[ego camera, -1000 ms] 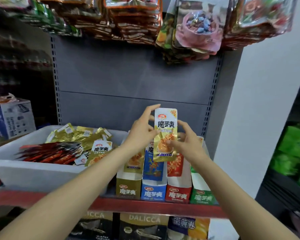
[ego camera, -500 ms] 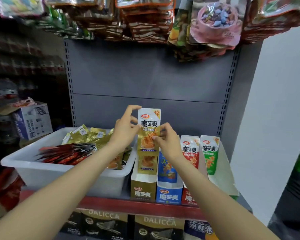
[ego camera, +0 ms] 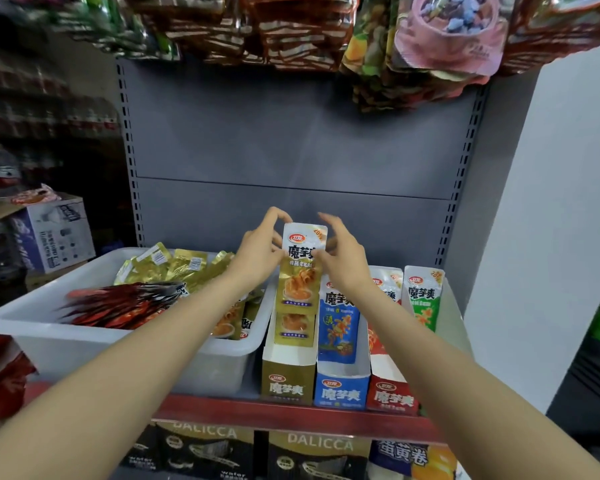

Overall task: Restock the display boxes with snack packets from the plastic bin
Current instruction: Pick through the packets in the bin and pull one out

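Two hands: both mine, pinching one gold packet [ego camera: 301, 268] upright above the gold display box [ego camera: 287, 375].
Plastic bin [ego camera: 42, 341]: left end of the shelf [ego camera: 291, 415], holding gold and red packets.
Left hand [ego camera: 257, 251]: fingertips curled round the packet's top left edge.
Right hand [ego camera: 343, 258]: thumb and fingers nipping its right edge.
Boxes: gold, blue [ego camera: 340, 389], red [ego camera: 392, 393] touching in a row toward the shelf's right end.
Green packet [ego camera: 425, 297]: standing rightmost.

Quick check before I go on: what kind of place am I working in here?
Most likely a small shop or convenience store aisle. A grey perforated shelving unit carries branded display boxes along a red shelf edge, bagged snacks hang overhead, and more boxed goods sit on the shelf below.
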Available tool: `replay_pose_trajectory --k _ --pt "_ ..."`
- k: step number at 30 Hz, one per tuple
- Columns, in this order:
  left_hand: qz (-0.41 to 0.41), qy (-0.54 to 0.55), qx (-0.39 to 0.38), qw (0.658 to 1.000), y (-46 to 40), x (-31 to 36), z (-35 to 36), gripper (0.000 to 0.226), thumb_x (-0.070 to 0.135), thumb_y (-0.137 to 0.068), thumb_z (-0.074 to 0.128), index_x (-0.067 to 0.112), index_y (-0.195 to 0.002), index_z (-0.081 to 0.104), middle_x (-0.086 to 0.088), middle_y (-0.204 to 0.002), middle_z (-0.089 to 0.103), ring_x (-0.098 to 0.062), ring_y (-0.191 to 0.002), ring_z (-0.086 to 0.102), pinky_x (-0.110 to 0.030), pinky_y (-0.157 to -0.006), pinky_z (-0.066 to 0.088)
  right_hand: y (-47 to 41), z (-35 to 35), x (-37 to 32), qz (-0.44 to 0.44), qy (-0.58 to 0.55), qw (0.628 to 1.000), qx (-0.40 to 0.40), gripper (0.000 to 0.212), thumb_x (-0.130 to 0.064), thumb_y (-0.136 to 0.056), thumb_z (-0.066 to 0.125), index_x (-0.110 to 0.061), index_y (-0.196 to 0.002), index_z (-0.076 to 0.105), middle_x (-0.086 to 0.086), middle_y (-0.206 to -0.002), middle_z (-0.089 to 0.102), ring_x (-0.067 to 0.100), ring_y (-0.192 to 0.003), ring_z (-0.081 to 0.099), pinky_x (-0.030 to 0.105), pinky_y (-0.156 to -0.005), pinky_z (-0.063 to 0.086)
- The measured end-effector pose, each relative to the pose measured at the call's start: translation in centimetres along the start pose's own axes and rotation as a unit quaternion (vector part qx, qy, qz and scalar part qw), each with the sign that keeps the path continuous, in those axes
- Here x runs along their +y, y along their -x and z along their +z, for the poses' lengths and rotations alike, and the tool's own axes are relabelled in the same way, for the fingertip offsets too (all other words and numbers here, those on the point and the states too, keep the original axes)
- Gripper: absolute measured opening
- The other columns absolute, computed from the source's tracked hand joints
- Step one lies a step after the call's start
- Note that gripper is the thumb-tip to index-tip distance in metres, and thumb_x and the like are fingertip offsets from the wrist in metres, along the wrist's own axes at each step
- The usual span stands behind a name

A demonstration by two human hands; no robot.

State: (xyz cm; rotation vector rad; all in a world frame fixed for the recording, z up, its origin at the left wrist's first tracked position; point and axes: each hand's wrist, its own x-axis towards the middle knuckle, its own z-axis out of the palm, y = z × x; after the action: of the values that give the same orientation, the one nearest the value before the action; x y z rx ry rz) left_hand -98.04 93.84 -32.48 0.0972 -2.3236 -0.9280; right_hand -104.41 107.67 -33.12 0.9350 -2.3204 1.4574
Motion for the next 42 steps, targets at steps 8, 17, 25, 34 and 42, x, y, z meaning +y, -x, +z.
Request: replay_pose_trajectory --k 8,17,25,34,42 --pt "0.030 -0.158 0.002 0.987 0.1 -1.9 0.9 0.016 0.012 -0.086 0.062 0.022 -0.093 0.052 0.003 -0.090 0.063 -0.019 -0.086 0.059 -0.042 -0.076 0.053 -0.9 0.5 1.0 -0.085 0.294 0.951 -0.039 0.021 -0.010 -0.091 0.052 -0.015 -0.105 0.067 0.006 -0.102 0.066 0.025 -0.096 0.058 0.037 -0.076 0.049" --pt "-0.001 -0.225 -0.030 0.974 -0.4 -2.3 1.3 0.011 0.022 -0.088 0.064 0.022 -0.099 0.062 0.004 -0.099 0.064 -0.015 -0.090 0.058 -0.037 -0.083 0.052 -0.8 1.1 1.4 -0.102 0.397 0.909 -0.082 0.022 -0.014 -0.094 0.050 -0.018 -0.111 0.063 0.007 -0.109 0.060 0.026 -0.107 0.049 0.035 -0.081 0.041" --pt "-0.048 -0.140 -0.001 0.989 0.8 -3.9 -2.4 0.015 0.008 -0.089 0.056 0.020 -0.093 0.065 0.002 -0.094 0.064 -0.017 -0.089 0.060 -0.033 -0.079 0.051 0.9 2.4 -1.2 -0.129 0.279 0.948 -0.082 0.029 -0.017 -0.093 0.053 -0.017 -0.121 0.057 0.004 -0.118 0.054 0.021 -0.112 0.047 0.032 -0.089 0.043" --pt "-0.159 -0.215 -0.120 0.956 2.5 -8.1 -8.6 0.013 0.009 -0.086 0.059 0.018 -0.078 0.052 -0.007 -0.098 0.056 -0.021 -0.090 0.051 -0.029 -0.073 0.041 0.9 9.2 -5.5 -0.088 0.253 0.929 -0.256 0.047 -0.021 -0.094 0.053 -0.010 -0.137 0.041 0.014 -0.132 0.053 0.030 -0.119 0.050 0.032 -0.092 0.041" --pt "-0.229 -0.313 -0.224 0.894 2.6 -10.6 -9.8 0.053 0.029 -0.083 0.069 0.004 -0.128 0.053 -0.011 -0.130 0.055 -0.026 -0.115 0.053 -0.032 -0.091 0.042 -1.5 13.8 -4.9 0.010 0.362 0.849 -0.384 0.091 -0.045 -0.078 0.072 -0.015 -0.146 0.020 0.011 -0.146 0.038 0.030 -0.132 0.038 0.038 -0.106 0.037"
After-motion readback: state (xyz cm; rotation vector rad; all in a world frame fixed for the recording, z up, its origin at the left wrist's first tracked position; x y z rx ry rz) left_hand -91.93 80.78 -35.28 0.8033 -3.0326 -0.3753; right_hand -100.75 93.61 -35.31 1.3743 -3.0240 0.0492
